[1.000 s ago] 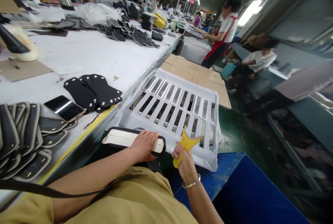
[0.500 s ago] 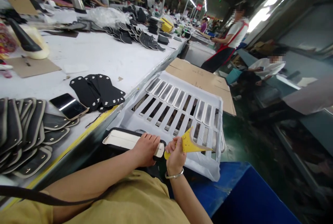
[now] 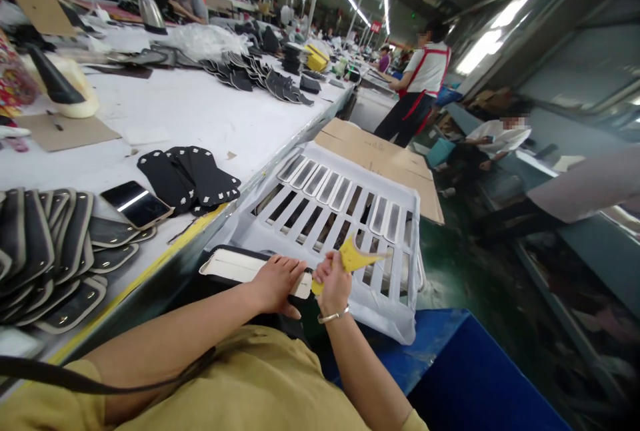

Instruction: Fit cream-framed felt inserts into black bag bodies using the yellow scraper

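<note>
Yellow forked flat tool [image 3: 355, 256]: held in the right hand [image 3: 333, 283], above the near part of the light-grey cloth-wrapped slatted rack [image 3: 383, 319].
Right-hand grip: closed around the tool's narrow handle, with the forked end free and pointing rightward over the rack.
Long white-faced block with black edging [image 3: 234, 266]: at the left end of the rack's near edge, beneath the left hand [image 3: 277, 284].
Left-hand grip: spread-fingered across the white face, thumb set apart; cannot tell whether clasped around the underside.
Narrow silver-grey strips with white rims [image 3: 315, 179]: lying side by side in the rack's far row.
Black panels with small white tabs [image 3: 203, 176]: fanned on the white-topped table [image 3: 193, 111], left of the rack.
</note>
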`<state>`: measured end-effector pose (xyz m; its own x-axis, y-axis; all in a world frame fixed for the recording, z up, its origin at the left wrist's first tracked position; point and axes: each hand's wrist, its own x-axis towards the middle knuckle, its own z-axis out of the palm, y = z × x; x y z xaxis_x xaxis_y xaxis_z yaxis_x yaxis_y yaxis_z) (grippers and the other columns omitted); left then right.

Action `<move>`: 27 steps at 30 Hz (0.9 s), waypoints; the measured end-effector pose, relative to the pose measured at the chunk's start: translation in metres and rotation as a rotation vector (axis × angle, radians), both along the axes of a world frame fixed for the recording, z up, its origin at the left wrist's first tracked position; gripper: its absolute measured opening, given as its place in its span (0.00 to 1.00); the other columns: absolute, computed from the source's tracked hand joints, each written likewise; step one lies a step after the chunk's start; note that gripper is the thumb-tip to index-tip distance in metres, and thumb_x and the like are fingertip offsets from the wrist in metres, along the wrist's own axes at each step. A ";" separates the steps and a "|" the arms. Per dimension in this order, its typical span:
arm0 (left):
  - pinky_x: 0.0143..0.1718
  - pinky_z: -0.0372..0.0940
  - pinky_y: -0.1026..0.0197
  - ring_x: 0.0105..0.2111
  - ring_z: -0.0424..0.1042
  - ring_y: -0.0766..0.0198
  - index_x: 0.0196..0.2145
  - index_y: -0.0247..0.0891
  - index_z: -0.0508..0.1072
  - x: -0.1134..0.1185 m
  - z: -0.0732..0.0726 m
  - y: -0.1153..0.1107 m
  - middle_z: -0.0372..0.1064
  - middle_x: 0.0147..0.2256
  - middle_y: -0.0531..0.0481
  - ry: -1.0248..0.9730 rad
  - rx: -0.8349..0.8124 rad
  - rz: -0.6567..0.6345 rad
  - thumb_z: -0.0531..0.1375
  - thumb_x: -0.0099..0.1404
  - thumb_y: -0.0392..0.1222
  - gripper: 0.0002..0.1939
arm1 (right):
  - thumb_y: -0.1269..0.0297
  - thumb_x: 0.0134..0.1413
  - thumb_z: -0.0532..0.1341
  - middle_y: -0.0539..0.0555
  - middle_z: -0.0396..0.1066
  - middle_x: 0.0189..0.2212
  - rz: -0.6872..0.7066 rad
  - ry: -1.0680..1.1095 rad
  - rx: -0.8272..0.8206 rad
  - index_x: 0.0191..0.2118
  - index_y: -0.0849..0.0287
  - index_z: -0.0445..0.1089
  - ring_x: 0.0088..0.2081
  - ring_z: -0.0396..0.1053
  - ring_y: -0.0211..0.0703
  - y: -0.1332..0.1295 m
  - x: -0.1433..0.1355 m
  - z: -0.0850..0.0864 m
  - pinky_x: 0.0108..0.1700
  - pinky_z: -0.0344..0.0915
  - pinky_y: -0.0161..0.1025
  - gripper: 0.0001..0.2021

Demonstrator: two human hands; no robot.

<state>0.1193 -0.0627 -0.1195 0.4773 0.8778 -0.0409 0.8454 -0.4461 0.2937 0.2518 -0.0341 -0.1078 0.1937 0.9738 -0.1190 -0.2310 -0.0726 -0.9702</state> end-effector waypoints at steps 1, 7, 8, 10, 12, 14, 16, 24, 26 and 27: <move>0.54 0.47 0.48 0.52 0.59 0.46 0.57 0.37 0.52 -0.004 -0.001 0.000 0.59 0.53 0.37 -0.015 -0.010 -0.023 0.63 0.41 0.65 0.51 | 0.44 0.54 0.50 0.38 0.40 0.14 -0.025 0.033 0.009 0.30 0.55 0.56 0.14 0.41 0.31 -0.004 0.002 0.003 0.17 0.47 0.31 0.17; 0.50 0.53 0.51 0.48 0.64 0.48 0.52 0.35 0.58 -0.012 0.004 0.004 0.65 0.48 0.38 -0.016 0.001 0.002 0.66 0.40 0.60 0.46 | 0.46 0.53 0.55 0.39 0.43 0.14 -0.056 0.202 0.016 0.30 0.56 0.58 0.15 0.42 0.29 -0.035 -0.004 0.004 0.17 0.46 0.30 0.17; 0.49 0.54 0.51 0.47 0.65 0.48 0.51 0.35 0.59 -0.011 0.006 0.004 0.66 0.47 0.38 -0.012 0.007 0.009 0.67 0.40 0.58 0.44 | 0.46 0.52 0.56 0.39 0.43 0.14 -0.049 0.205 0.009 0.30 0.56 0.58 0.14 0.43 0.29 -0.037 -0.008 0.002 0.17 0.46 0.30 0.17; 0.47 0.55 0.51 0.45 0.66 0.47 0.48 0.36 0.61 -0.009 0.007 0.005 0.67 0.44 0.39 -0.010 0.013 0.015 0.67 0.39 0.56 0.41 | 0.45 0.52 0.56 0.39 0.43 0.14 -0.038 0.184 0.002 0.30 0.57 0.59 0.14 0.43 0.29 -0.039 -0.013 -0.004 0.17 0.46 0.29 0.18; 0.46 0.56 0.51 0.44 0.66 0.47 0.48 0.37 0.61 -0.008 0.007 0.005 0.67 0.44 0.40 -0.011 0.016 0.016 0.67 0.39 0.56 0.40 | 0.45 0.53 0.55 0.39 0.43 0.14 -0.035 0.170 0.004 0.29 0.57 0.59 0.14 0.43 0.29 -0.038 -0.016 -0.009 0.17 0.45 0.29 0.18; 0.45 0.56 0.51 0.43 0.66 0.47 0.48 0.36 0.61 -0.009 0.005 0.007 0.67 0.44 0.40 -0.007 0.018 0.011 0.67 0.38 0.58 0.41 | 0.46 0.53 0.55 0.39 0.43 0.14 -0.034 0.167 0.003 0.29 0.57 0.59 0.14 0.43 0.29 -0.037 -0.017 -0.011 0.17 0.45 0.30 0.18; 0.44 0.57 0.50 0.42 0.66 0.47 0.47 0.35 0.61 -0.009 0.003 0.009 0.67 0.43 0.40 0.000 0.019 0.004 0.67 0.38 0.59 0.41 | 0.46 0.54 0.54 0.39 0.43 0.14 -0.041 0.160 0.000 0.30 0.57 0.59 0.15 0.43 0.29 -0.036 -0.018 -0.011 0.17 0.45 0.30 0.17; 0.41 0.58 0.51 0.39 0.66 0.49 0.43 0.34 0.63 -0.010 0.005 0.014 0.68 0.40 0.41 0.010 0.025 -0.003 0.66 0.40 0.57 0.37 | 0.44 0.54 0.53 0.42 0.48 0.14 0.082 -0.127 0.022 0.30 0.56 0.61 0.16 0.48 0.33 -0.037 -0.025 -0.011 0.19 0.49 0.34 0.18; 0.41 0.58 0.51 0.38 0.66 0.50 0.43 0.33 0.64 -0.007 0.006 0.013 0.68 0.39 0.41 0.015 0.038 -0.013 0.66 0.40 0.57 0.36 | 0.44 0.54 0.52 0.43 0.49 0.14 0.130 -0.196 0.028 0.31 0.57 0.62 0.16 0.49 0.33 -0.035 -0.024 -0.010 0.19 0.50 0.35 0.19; 0.41 0.59 0.50 0.38 0.66 0.50 0.43 0.32 0.64 -0.005 0.006 0.012 0.68 0.39 0.40 0.021 0.041 -0.017 0.66 0.41 0.57 0.36 | 0.44 0.54 0.52 0.43 0.50 0.14 0.171 -0.231 0.027 0.31 0.57 0.62 0.17 0.50 0.34 -0.033 -0.024 -0.010 0.19 0.50 0.35 0.19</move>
<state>0.1143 -0.0512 -0.1138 0.4919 0.8705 -0.0152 0.8433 -0.4721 0.2568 0.2281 -0.0671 -0.1174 0.0451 0.9969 -0.0642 0.0094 -0.0647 -0.9979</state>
